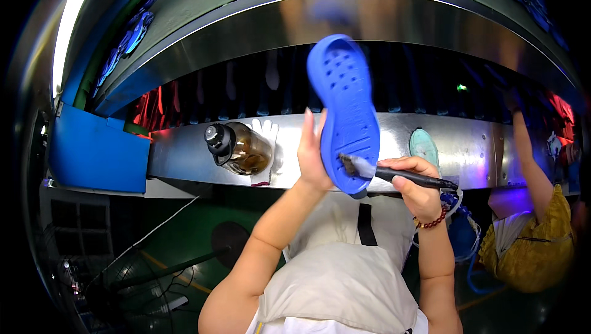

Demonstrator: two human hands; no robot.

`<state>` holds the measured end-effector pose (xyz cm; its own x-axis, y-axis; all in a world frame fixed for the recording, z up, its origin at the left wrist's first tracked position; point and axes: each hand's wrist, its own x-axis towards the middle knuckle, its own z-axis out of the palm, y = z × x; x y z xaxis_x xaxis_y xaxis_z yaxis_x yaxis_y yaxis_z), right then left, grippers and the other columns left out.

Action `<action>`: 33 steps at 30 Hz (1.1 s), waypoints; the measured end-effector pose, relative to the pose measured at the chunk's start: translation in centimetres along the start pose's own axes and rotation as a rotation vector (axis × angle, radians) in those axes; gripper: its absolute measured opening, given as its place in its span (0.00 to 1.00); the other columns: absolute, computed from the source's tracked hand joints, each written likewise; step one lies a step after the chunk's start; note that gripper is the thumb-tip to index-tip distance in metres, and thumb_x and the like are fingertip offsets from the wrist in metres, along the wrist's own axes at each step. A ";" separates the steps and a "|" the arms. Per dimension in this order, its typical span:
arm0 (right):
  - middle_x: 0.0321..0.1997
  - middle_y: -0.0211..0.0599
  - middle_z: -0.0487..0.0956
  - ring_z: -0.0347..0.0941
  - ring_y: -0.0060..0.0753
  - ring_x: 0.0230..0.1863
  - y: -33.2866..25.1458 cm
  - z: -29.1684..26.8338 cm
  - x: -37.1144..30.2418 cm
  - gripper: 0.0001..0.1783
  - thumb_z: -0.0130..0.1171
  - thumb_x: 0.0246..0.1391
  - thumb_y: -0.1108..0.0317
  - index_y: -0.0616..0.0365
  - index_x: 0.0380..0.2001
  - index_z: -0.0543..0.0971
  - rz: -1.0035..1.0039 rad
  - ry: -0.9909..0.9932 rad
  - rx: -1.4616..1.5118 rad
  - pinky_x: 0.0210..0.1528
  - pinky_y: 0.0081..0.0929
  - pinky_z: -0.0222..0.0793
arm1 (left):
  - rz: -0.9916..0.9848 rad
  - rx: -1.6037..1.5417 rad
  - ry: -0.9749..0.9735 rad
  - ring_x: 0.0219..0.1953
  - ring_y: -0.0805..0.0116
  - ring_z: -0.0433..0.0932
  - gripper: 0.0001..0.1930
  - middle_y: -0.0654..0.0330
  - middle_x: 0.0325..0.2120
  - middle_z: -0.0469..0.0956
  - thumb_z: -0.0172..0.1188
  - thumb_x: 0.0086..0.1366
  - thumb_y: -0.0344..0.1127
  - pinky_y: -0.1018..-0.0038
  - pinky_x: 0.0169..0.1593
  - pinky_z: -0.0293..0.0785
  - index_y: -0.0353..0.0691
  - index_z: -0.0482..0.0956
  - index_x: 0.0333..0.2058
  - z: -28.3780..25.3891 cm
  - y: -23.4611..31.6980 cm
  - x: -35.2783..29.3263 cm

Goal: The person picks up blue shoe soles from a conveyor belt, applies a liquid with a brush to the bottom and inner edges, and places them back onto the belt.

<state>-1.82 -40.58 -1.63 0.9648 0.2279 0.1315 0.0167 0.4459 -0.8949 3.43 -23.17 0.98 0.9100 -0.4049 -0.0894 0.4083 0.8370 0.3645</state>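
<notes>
A blue shoe sole (pixel 351 109) with a row of holes at its far end stands tilted up in front of me. My left hand (pixel 314 155) grips its left edge near the lower end, thumb and fingers on either side. In my right hand (pixel 420 189) is a brush (pixel 409 177) with a black handle and a pale metal ferrule. Its dark bristles touch the sole's surface near the lower end. A beaded bracelet circles my right wrist.
On the metal ledge stand a brown bottle (pixel 247 148) with a black lid, a white glove (pixel 266 134) beside it, and a mint-green sole-shaped piece (pixel 423 144). Dark slots with hanging pieces lie behind. Another person's arm (pixel 530 155) reaches in at the right. A fan (pixel 138 281) stands lower left.
</notes>
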 end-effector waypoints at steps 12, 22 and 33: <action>0.37 0.45 0.77 0.74 0.32 0.40 -2.2 2.4 0.2 0.10 0.58 0.42 0.80 0.67 0.32 0.76 -0.127 -0.126 -0.450 0.45 0.25 0.68 | -0.044 0.048 -0.079 0.47 0.53 0.70 0.30 0.49 0.49 0.67 0.33 0.61 0.54 0.56 0.52 0.64 0.36 0.60 0.54 -1.9 0.3 0.4; 0.33 0.45 0.78 0.76 0.35 0.38 -4.5 1.3 2.3 0.10 0.61 0.37 0.79 0.64 0.29 0.78 -0.184 -0.291 -0.549 0.42 0.25 0.70 | -0.081 0.169 -0.022 0.47 0.51 0.70 0.30 0.47 0.48 0.67 0.33 0.62 0.53 0.56 0.52 0.65 0.35 0.60 0.54 -1.6 1.5 0.8; 0.34 0.42 0.79 0.76 0.36 0.39 -5.3 0.4 2.3 0.11 0.62 0.37 0.78 0.61 0.30 0.78 -0.217 -0.452 -0.801 0.42 0.27 0.70 | -0.570 0.180 0.084 0.43 0.55 0.73 0.23 0.46 0.44 0.70 0.47 0.61 0.41 0.64 0.50 0.68 0.27 0.65 0.48 -1.5 2.4 1.2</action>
<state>0.22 -42.04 3.62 0.7293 0.5983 0.3320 0.5213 -0.1717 -0.8359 5.59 -21.07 0.38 0.5567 -0.7350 -0.3871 0.8214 0.4177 0.3883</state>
